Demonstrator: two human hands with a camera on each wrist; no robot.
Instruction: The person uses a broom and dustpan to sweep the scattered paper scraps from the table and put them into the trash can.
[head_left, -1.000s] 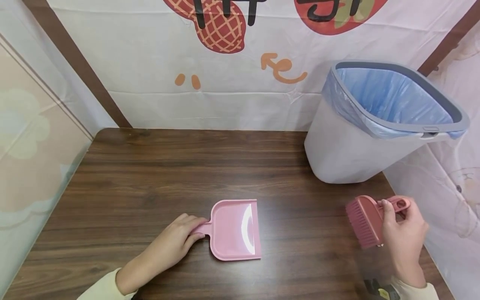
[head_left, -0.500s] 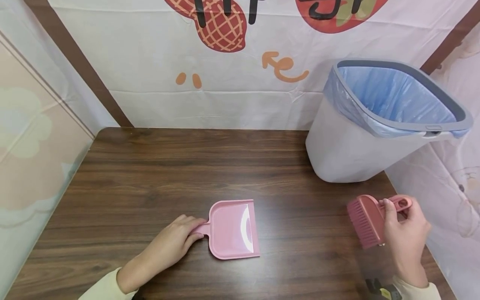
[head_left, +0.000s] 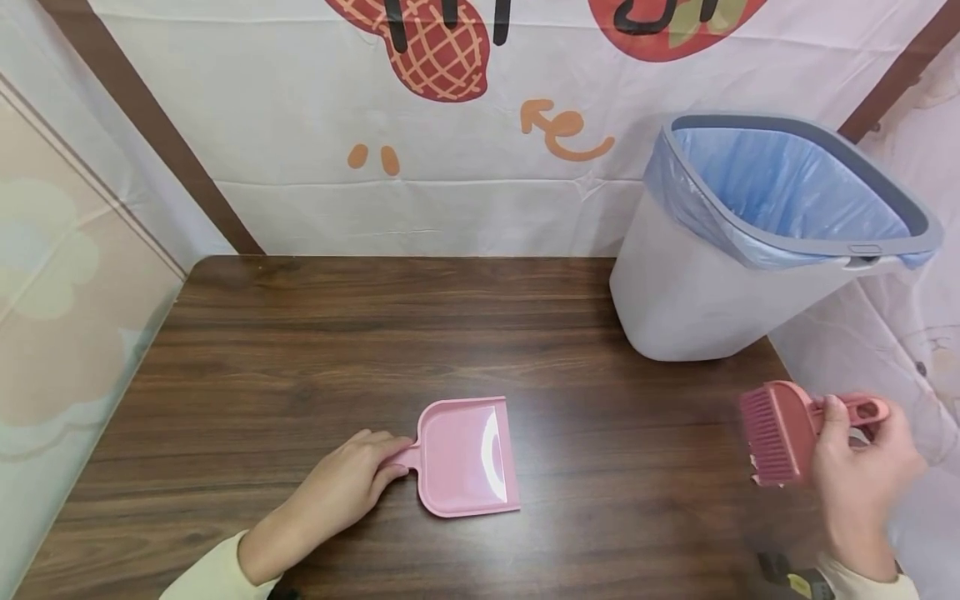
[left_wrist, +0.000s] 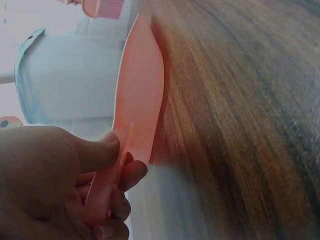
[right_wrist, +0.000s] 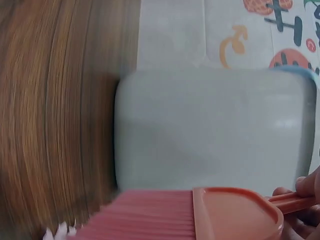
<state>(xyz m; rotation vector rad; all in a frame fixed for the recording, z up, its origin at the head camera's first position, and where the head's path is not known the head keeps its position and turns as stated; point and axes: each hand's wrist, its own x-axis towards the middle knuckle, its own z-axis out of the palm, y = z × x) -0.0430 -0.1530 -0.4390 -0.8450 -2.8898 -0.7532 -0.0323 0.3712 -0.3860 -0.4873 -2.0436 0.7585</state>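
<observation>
The person's left hand point(head_left: 341, 487) lay low on the dark brown wooden table point(head_left: 300, 350), at about 7 o'clock from the table's middle. Its thumb and fingers point(left_wrist: 102, 150) were curled round the short handle of the flat pink plastic dustpan point(head_left: 468, 457), pinching it; the left wrist view showed the thumb on top of the handle and the fingers beneath. The dustpan rested flat on the table just beside that hand, at 3 o'clock from it, with its open lip facing 3 o'clock. A cream sleeve point(head_left: 213, 575) covered the left forearm.

The right hand point(head_left: 862, 475) was at 4 o'clock from the table's middle, near the table's right edge and well apart from the dustpan. It gripped the looped handle of the dusky pink plastic hand brush point(head_left: 780, 429), thumb and fingers wrapped round the handle. The brush was held off the table, its bristles turned toward 9 o'clock. In the right wrist view the bristles point(right_wrist: 145, 215) filled the lower edge, with a few white specks near their tips; what those specks were could not be told.

Beyond the brush, at 2 o'clock from the table's middle, stood the white plastic waste bin point(head_left: 697, 292) with a grey rim and a blue bag liner point(head_left: 787, 183), set on the far right corner of the table. At 12 o'clock, behind the table, hung a white cloth backdrop point(head_left: 420, 208) printed with orange and red cartoon shapes.
</observation>
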